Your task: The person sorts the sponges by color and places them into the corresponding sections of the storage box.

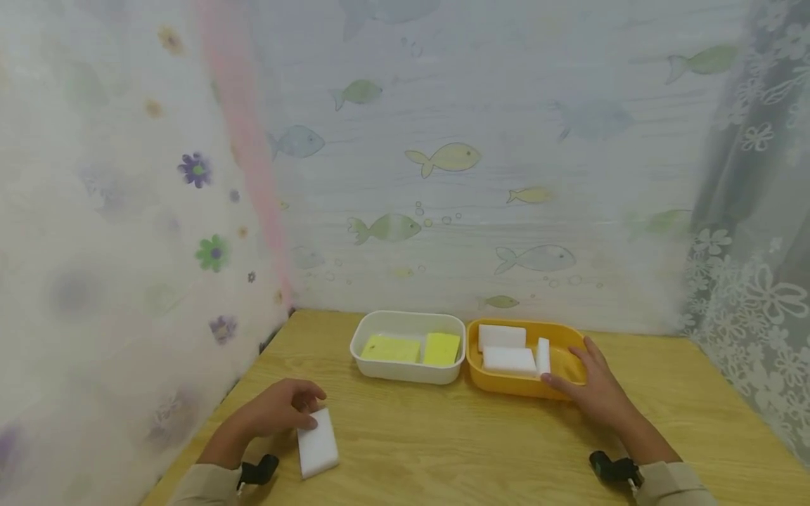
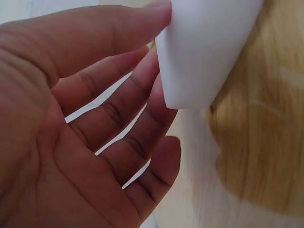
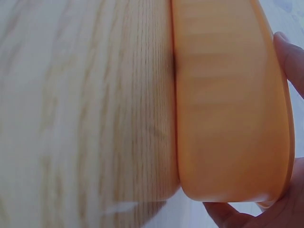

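A white sponge block (image 1: 318, 446) is pinched by my left hand (image 1: 278, 411), low over the left part of the table. In the left wrist view the thumb presses one face of the sponge (image 2: 204, 52) with fingers behind it; the lower fingers are loosely curled. My right hand (image 1: 598, 386) grips the right end of the orange plastic container (image 1: 506, 385), thumb at the front rim and fingers toward the far side. Inside that container are white sponge blocks (image 1: 509, 360), two lying and a narrow one upright. The right wrist view shows the container's outer wall (image 3: 228, 104) close up.
Left of the orange container, nearly touching it, stands a white container (image 1: 405, 374) with two yellow sponges (image 1: 392, 349) inside. Both are on a wood-patterned table (image 1: 443, 450). Fish-patterned sheeting (image 1: 443, 211) hangs behind, and a flowered sheet (image 1: 126, 281) borders the left side.
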{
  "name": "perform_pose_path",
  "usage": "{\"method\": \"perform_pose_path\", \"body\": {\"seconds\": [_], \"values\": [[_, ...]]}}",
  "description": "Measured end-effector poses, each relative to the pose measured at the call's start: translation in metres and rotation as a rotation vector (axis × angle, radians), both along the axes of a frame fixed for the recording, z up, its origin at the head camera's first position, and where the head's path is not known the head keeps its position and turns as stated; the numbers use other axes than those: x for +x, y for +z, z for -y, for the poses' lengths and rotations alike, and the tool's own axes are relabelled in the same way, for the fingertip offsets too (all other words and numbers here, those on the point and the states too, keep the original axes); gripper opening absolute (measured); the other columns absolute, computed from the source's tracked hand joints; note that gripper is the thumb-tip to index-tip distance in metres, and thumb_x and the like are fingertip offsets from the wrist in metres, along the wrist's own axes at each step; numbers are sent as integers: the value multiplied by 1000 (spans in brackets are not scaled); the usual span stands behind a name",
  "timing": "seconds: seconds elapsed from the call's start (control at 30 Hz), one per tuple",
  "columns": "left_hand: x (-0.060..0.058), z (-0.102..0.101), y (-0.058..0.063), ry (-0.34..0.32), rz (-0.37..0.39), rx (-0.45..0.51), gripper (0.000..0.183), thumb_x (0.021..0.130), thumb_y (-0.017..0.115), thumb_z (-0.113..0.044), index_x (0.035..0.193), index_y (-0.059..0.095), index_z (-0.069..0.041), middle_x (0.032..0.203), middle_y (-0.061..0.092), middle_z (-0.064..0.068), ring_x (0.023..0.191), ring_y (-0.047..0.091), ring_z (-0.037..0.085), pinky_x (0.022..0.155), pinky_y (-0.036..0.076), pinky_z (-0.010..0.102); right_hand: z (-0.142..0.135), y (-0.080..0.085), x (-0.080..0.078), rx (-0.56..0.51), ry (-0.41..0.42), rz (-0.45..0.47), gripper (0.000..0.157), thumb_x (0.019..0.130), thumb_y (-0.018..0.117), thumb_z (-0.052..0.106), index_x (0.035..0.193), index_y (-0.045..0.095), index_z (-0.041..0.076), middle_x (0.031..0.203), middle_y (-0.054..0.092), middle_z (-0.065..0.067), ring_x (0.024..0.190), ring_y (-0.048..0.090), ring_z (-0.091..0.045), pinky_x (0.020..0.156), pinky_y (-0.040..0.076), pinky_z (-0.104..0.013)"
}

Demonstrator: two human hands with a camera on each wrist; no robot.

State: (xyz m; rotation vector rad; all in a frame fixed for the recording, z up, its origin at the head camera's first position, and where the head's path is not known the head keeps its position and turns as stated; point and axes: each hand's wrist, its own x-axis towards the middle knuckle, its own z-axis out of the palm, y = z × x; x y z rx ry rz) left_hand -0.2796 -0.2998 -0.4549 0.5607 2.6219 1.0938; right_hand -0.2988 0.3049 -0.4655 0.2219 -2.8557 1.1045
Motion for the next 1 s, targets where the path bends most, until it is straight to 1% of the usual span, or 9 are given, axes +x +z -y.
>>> {"method": "perform_pose_path", "body": {"seconds": [0.3,0.43,0.57,0.67,0.77,0.9,1.0], "values": [[-3,-14,-1,18,0,-16,44,85,87,-21,122,71,-6,100,68,5,92,63,20,73,53,30,3,1,-1,1,-6,10,105,94,68,61,163,20,-3,170,-13,-28,149,8,-64,107,22,-83],[-6,-22,-3,9,-24,-36,43,86,86,-27,121,72,-8,95,67,3,86,61,19,71,51,29,4,1,-2,3,-9,15,105,94,68,61,163,20,-3,170,-13,-28,149,7,-64,108,21,-83],[-11,-30,-7,2,-46,-51,40,87,84,-35,118,74,-11,89,66,-2,80,60,14,67,49,27,4,1,-2,8,-11,16,105,94,67,61,163,20,-3,170,-13,-29,149,7,-65,107,21,-83],[-13,-37,-9,0,-46,-50,38,88,83,-38,115,75,-13,86,67,-3,73,61,12,62,51,28,3,1,-1,5,-9,15,105,94,68,61,162,20,-4,169,-13,-30,149,6,-65,107,21,-83],[-14,-43,-10,-12,-52,-39,34,89,83,-38,112,77,-14,85,69,-3,72,62,13,60,52,29,3,3,0,0,-4,13,105,95,68,60,162,20,-5,169,-13,-30,149,6,-65,107,21,-84],[-14,-52,-7,-17,-41,-33,35,88,84,-40,111,77,-15,88,70,-3,78,63,15,64,53,30,4,5,2,-1,-2,16,105,95,68,60,162,20,-5,169,-13,-31,148,6,-66,107,22,-84],[-14,-57,-6,-29,-7,-15,44,82,88,-38,116,75,-13,93,70,-2,86,64,16,71,53,30,4,5,2,0,-1,14,105,95,68,60,162,20,-5,169,-13,-30,148,7,-66,106,22,-84]]}}
